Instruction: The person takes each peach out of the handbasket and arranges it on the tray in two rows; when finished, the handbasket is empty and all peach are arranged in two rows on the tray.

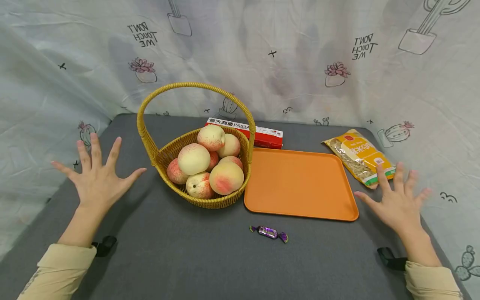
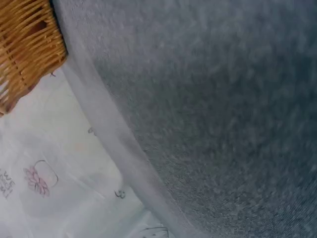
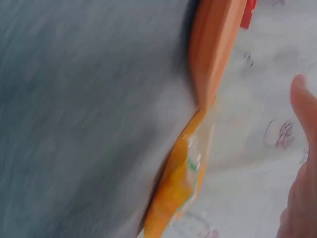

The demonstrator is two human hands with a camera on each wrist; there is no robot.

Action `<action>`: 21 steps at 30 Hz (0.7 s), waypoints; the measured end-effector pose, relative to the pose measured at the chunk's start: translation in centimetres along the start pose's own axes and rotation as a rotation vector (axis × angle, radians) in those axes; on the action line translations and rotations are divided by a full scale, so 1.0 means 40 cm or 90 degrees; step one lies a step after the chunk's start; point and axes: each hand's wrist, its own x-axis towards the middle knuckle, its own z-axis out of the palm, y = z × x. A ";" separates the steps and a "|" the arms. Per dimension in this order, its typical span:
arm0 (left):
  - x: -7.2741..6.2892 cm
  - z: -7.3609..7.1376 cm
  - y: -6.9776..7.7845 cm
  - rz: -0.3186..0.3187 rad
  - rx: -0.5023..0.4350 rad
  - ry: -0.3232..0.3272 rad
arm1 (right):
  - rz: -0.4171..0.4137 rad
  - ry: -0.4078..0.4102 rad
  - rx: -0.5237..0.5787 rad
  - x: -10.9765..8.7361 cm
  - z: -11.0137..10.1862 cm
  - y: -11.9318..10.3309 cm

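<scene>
My left hand [image 1: 98,179], fingers spread wide, is held above the table left of a wicker basket [image 1: 213,203]. Several peaches [image 1: 193,159] fill the basket, whose tall handle arches over them. On the other side, my right hand [image 1: 401,204] also has its fingers spread. It is nearest to a yellow snack bag [image 1: 361,154] and the right edge of an orange tray [image 1: 300,183]. Neither hand holds anything. A purple wrapped candy [image 1: 268,232] lies in front of the tray. In the right wrist view, part of the right hand [image 3: 304,148] shows at the edge.
A red and white pasta box [image 1: 268,137] lies behind the basket and tray, partly hidden by the basket. All of this rests on a dark grey table [image 1: 187,258]. White printed cloth [image 1: 240,50] hangs behind and along the sides.
</scene>
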 end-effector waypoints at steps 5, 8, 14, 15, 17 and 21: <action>-0.041 -0.002 0.057 0.055 -0.048 0.035 | -0.043 -0.016 0.079 0.010 -0.002 -0.069; -0.074 -0.013 0.112 0.090 -0.112 0.014 | -0.063 -0.037 0.147 0.017 -0.013 -0.131; -0.105 -0.025 0.201 0.102 -0.239 -0.083 | -0.145 0.003 0.303 0.045 0.005 -0.273; -0.106 -0.024 0.210 0.094 -0.249 -0.104 | -0.168 0.013 0.331 0.051 0.013 -0.301; -0.103 -0.020 0.225 0.080 -0.257 -0.137 | -0.216 0.021 0.382 0.057 0.023 -0.359; -0.098 -0.005 0.238 0.061 -0.233 -0.191 | -0.333 0.003 0.477 0.062 0.036 -0.467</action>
